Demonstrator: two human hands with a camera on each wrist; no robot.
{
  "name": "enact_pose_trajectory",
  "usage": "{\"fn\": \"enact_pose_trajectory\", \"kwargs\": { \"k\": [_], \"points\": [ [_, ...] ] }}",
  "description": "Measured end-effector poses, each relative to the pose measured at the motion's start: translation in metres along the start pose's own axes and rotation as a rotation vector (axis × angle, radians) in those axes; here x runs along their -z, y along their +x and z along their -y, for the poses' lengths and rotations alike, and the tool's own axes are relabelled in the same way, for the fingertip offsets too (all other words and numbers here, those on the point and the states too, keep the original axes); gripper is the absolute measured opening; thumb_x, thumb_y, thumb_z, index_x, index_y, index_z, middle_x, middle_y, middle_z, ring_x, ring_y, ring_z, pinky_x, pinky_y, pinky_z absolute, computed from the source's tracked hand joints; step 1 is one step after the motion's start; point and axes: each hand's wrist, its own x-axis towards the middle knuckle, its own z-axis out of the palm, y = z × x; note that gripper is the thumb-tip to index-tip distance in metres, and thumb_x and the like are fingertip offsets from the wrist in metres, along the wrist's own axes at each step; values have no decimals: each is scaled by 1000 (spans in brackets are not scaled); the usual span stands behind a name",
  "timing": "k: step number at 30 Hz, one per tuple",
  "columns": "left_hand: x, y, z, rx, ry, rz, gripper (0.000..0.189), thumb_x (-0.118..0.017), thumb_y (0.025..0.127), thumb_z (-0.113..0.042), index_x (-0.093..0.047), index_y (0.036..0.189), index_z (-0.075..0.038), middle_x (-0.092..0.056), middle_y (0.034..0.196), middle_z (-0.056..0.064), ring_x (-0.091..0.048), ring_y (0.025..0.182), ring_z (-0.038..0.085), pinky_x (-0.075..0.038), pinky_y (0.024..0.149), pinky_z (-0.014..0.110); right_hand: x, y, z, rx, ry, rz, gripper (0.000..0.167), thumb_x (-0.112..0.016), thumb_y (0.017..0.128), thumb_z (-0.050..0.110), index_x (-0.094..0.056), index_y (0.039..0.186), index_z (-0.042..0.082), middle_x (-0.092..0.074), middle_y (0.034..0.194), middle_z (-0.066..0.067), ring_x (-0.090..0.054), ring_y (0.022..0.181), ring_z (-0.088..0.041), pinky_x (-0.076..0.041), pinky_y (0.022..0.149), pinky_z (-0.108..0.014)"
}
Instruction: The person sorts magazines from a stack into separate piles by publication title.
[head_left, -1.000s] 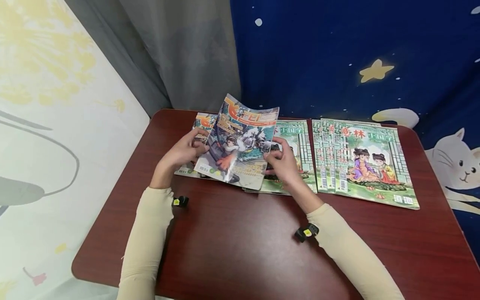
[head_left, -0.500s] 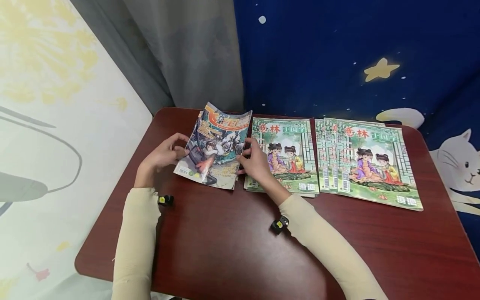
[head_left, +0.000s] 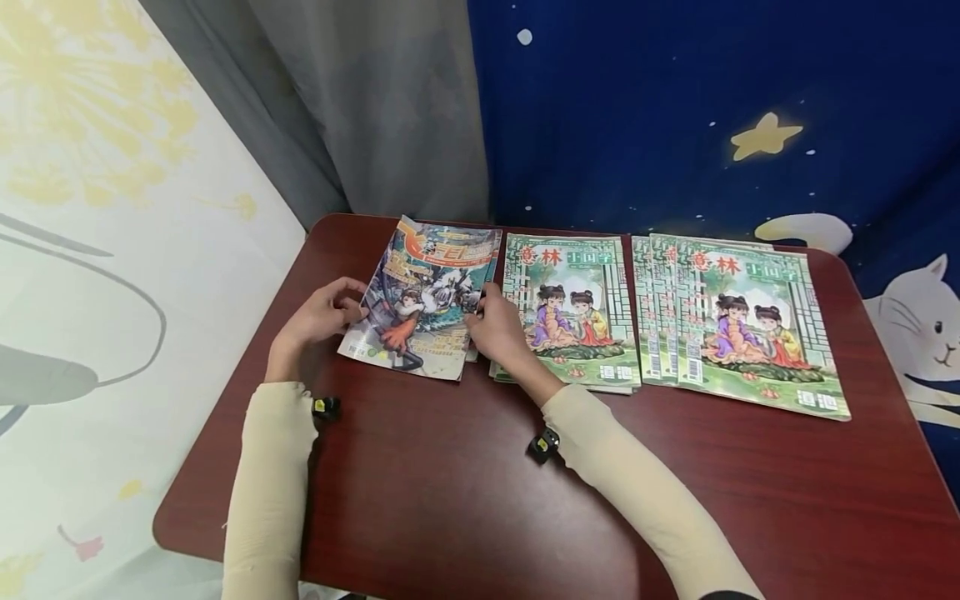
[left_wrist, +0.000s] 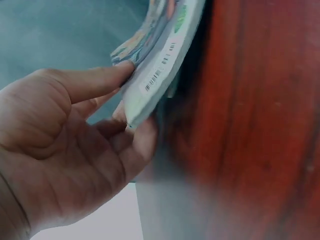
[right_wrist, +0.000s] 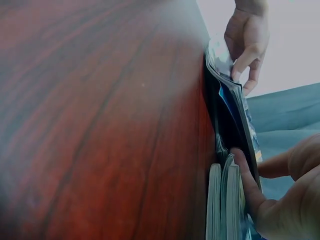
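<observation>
Pinches the left edge of a magazine (head_left: 423, 304) between thumb and fingers (left_wrist: 145, 140) of the left hand (head_left: 317, 315). Holds it just over a lower magazine (head_left: 472, 356), at left on the worktop (head_left: 435, 475). Grips its right edge with the fingers of the right hand (head_left: 498, 325). Has a green stack (head_left: 576, 312) just beside that hand and, farthest right, a fanned green pile (head_left: 761, 325).

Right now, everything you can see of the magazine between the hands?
The magazine is a thin, glossy softcover by its look: orange title, crowded art with a figure partly in red, barcode at the lower left corner. It is face up, bowed, left of the green magazines and above a lower magazine whose edge shows at its right, with a gap between them. The left hand and right hand pinch its opposite side edges.
</observation>
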Motion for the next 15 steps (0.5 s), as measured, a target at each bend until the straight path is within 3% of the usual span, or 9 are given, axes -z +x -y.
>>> {"fn": "enact_pose_trajectory", "kwargs": {
  "k": [2, 4, 6, 8, 11, 15],
  "points": [
    [-3, 0, 1, 0, 64, -35, 38, -59, 105, -10, -55, 143, -9, -61, 109, 18, -58, 94, 26, -49, 78, 33, 0, 0, -1, -3, -35, 5, 70, -65, 105, 15, -30, 164, 1, -60, 142, -22, -58, 66, -21, -51, 72, -38],
    [-6, 1, 1, 4, 115, -63, 36, -61, 104, -11, -58, 140, -8, -59, 103, 15, -54, 90, 26, -43, 77, 35, 1, 1, -1, -15, -54, 23, 74, -65, 105, 20, -27, 166, 0, -59, 143, -24, -64, 81, -30, -55, 86, -44],
    [-8, 2, 1, 14, 148, -77, 35, -62, 104, -14, -59, 138, -8, -56, 97, 12, -51, 86, 25, -40, 75, 36, 2, 1, 1, -28, -56, 38, 78, -66, 105, 25, -25, 166, 0, -53, 149, -27, -65, 106, -37, -52, 104, -48],
    [-10, 2, 2, 29, 165, -86, 35, -63, 105, -16, -59, 139, -8, -55, 96, 11, -50, 83, 24, -40, 73, 36, 3, 0, 4, -41, -39, 44, 80, -66, 104, 31, -26, 166, 0, -47, 157, -28, -57, 133, -41, -44, 119, -52],
    [-12, 2, 2, 59, 164, -105, 38, -65, 105, -19, -58, 140, -8, -57, 98, 11, -50, 82, 24, -41, 70, 35, 4, -5, 9, -49, 15, 59, 78, -63, 105, 36, -29, 166, 1, -36, 168, -24, -41, 153, -41, -36, 126, -54],
    [-15, 1, 3, 114, 142, -133, 45, -68, 103, -22, -54, 143, -7, -57, 100, 13, -51, 83, 25, -42, 70, 35, 5, -15, 12, -19, 32, 93, 73, -61, 106, 38, -35, 164, 2, -31, 172, -20, -30, 160, -40, -31, 128, -56]
  ]
}}
